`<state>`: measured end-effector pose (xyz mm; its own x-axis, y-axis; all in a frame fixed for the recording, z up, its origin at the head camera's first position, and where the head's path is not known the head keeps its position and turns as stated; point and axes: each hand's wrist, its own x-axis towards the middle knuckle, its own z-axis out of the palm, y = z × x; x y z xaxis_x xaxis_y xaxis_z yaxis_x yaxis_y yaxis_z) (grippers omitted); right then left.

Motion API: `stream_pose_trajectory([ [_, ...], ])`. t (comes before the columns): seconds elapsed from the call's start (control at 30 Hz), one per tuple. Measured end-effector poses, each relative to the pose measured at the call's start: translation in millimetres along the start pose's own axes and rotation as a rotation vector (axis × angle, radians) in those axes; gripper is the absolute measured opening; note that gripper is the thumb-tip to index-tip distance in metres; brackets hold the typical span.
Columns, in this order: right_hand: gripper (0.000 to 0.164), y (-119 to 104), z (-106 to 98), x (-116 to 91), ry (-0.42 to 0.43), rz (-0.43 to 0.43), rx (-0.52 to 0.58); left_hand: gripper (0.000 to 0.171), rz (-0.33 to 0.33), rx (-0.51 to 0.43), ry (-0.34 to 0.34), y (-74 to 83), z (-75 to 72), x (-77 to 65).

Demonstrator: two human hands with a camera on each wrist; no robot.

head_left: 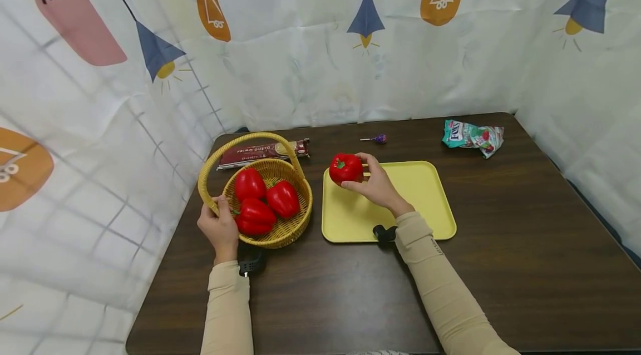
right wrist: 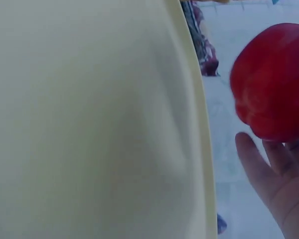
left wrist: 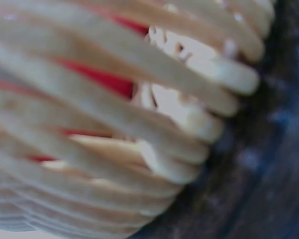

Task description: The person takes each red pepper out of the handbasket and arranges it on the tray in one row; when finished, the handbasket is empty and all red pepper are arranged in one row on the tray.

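My right hand (head_left: pixel 376 183) holds a red bell pepper (head_left: pixel 345 168) over the left end of the yellow tray (head_left: pixel 425 193), its green stem facing up. In the right wrist view the same bell pepper (right wrist: pixel 274 82) appears beside the tray's edge, with fingers (right wrist: pixel 254 159) at its underside. At the left, my left hand (head_left: pixel 220 227) grips the yellow woven basket (head_left: pixel 280 241) where its handle meets the rim. Inside the basket lie three red bell peppers (head_left: pixel 283 199). The left wrist view is filled by the basket's weave (left wrist: pixel 114 99), with red showing through the gaps.
Behind the basket lies a long dark red snack packet (head_left: pixel 255 153). A purple-wrapped lollipop (head_left: pixel 380 138) is near the table's back edge, and a teal candy bag (head_left: pixel 473 136) lies at the back right. Patterned white curtains (head_left: pixel 300 65) enclose the dark wooden table (head_left: pixel 526 266).
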<state>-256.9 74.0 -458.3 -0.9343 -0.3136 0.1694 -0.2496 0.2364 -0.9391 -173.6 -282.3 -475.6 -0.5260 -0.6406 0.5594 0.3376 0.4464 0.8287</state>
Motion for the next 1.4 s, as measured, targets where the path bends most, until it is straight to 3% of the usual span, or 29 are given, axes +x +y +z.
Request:
stream_pose_trajectory([
  [0.17,0.076,7.8,-13.7,-0.7,0.007,0.041,-0.061,0.019,0.004,-0.007,-0.005,-3.4,0.3,0.7],
  [0.37,0.076,13.8,-23.1,-1.5,-0.033,0.087,-0.077,0.022,-0.005,0.002,-0.004,0.0,-0.1,0.4],
  [0.63,0.082,19.7,-22.6,-0.3,-0.026,0.159,-0.098,0.031,-0.004,-0.041,-0.015,28.7,-1.4,-4.8],
  [0.9,0.088,20.6,-28.6,-1.9,-0.055,0.191,-0.070,0.031,-0.003,-0.015,-0.003,-1.2,0.3,-0.6],
  [1.13,0.088,20.4,-37.2,-3.9,-0.098,0.196,-0.050,0.030,-0.018,-0.023,-0.025,35.2,-2.0,-5.6],
  [1.4,0.094,14.9,-41.4,-3.5,-0.063,0.137,-0.082,0.029,-0.017,-0.041,-0.027,33.4,-1.7,-5.3],
])
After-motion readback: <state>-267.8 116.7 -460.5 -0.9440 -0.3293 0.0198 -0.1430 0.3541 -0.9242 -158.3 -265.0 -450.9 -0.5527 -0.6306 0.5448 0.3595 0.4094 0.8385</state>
